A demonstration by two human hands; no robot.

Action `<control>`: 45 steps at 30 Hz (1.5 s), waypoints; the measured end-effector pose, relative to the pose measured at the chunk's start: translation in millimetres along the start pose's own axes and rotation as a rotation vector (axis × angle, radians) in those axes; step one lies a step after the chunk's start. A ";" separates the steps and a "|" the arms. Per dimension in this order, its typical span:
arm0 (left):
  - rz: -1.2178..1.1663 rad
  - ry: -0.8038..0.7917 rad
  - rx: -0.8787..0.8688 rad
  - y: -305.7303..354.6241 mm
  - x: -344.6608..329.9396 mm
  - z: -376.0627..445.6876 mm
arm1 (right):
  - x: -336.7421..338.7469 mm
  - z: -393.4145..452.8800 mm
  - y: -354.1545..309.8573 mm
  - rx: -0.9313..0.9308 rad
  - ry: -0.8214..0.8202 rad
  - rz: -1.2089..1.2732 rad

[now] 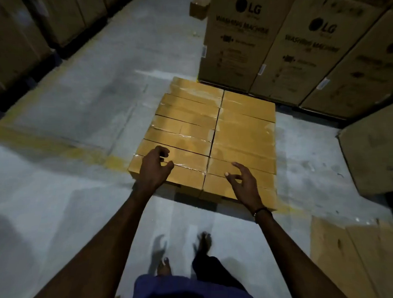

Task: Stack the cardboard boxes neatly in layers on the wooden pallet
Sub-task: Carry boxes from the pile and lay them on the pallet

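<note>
L hand (155,167) & R hand (243,180): fingers loosely curled, nothing held, above boxes (241,134)

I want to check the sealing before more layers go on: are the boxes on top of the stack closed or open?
Closed. The top boxes lie flat with flaps down, and shiny clear tape runs along their seams.

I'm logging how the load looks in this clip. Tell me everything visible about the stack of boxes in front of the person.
The stack of boxes is tan cardboard, long narrow cartons laid flat in two side-by-side columns with a dark seam between them. Glossy clear tape runs across the tops. The top layer looks level and tight. It stands on the grey floor beside tall washing machine cartons; what carries it is mostly hidden. The left hand and right hand hang over its near edge, fingers loosely curled, holding nothing.
</note>
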State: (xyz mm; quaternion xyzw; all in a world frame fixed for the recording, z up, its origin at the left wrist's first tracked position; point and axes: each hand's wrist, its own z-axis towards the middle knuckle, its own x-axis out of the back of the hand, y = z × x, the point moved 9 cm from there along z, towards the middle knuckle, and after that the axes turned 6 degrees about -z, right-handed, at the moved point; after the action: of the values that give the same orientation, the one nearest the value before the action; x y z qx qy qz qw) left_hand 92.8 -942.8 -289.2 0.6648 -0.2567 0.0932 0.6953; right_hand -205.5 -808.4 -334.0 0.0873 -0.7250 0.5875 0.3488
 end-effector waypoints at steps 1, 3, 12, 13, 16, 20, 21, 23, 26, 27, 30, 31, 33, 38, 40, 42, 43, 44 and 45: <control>0.009 -0.010 -0.004 -3.6 -2.5 -2.5 | 3.7 -5.6 7.2 -0.008 0.010 -0.003; 0.023 -0.032 -0.009 -6.7 -9.7 -7.3 | 10.3 -15.1 20.1 -0.025 0.018 -0.016; 0.078 -0.105 -0.018 2.4 -70.1 -18.7 | 37.0 -22.5 69.7 -0.019 -0.022 -0.141; 0.084 -0.104 -0.003 0.8 -77.3 -20.7 | 38.6 -19.7 77.2 -0.015 -0.036 -0.160; 0.126 -0.100 0.009 -3.5 -100.4 -24.4 | 38.0 -8.5 97.9 0.008 -0.092 -0.252; 0.217 -0.146 0.043 -28.4 -140.7 -23.9 | 23.4 12.0 127.8 0.014 -0.160 -0.353; 0.251 -0.166 0.047 -38.1 -151.6 -21.4 | 15.2 18.8 137.7 0.019 -0.186 -0.378; 0.311 -0.213 0.043 -63.8 -173.9 -11.7 | -2.5 32.1 158.3 0.027 -0.231 -0.418; 0.394 -0.262 0.051 -116.5 -208.9 10.7 | -34.6 56.9 198.1 -0.004 -0.258 -0.459; 0.416 -0.271 0.056 -133.8 -218.4 17.2 | -44.6 63.5 212.2 -0.023 -0.267 -0.476; 0.471 -0.303 0.054 -207.0 -256.4 44.3 | -86.7 88.4 273.2 -0.077 -0.277 -0.539; 0.497 -0.316 0.042 -232.1 -268.3 54.1 | -101.9 96.2 295.5 -0.093 -0.278 -0.561; 0.544 -0.336 0.024 -283.8 -289.7 72.3 | -134.2 110.3 338.0 -0.117 -0.302 -0.587; 0.668 -0.438 -0.018 -399.2 -353.5 118.7 | -223.8 152.5 419.7 -0.096 -0.363 -0.673; 0.711 -0.465 -0.012 -436.2 -380.1 135.0 | -257.5 172.1 446.4 -0.069 -0.376 -0.703; 0.741 -0.470 -0.012 -466.7 -402.4 143.5 | -291.5 183.3 467.3 -0.011 -0.399 -0.755; 0.749 -0.476 -0.021 -477.6 -411.7 146.7 | -304.7 188.5 474.8 0.016 -0.406 -0.776; 0.753 -0.484 -0.028 -496.6 -425.3 151.2 | -320.9 195.8 487.9 0.031 -0.406 -0.789; 0.757 -0.487 -0.033 -505.7 -432.9 154.4 | -330.5 200.8 493.5 0.044 -0.408 -0.802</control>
State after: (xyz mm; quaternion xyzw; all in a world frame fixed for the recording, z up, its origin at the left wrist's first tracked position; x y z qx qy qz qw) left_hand -73.5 -1051.1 -943.2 0.5157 -0.6394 0.1774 0.5420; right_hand -306.0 -940.0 -938.6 0.4827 -0.6749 0.3922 0.3970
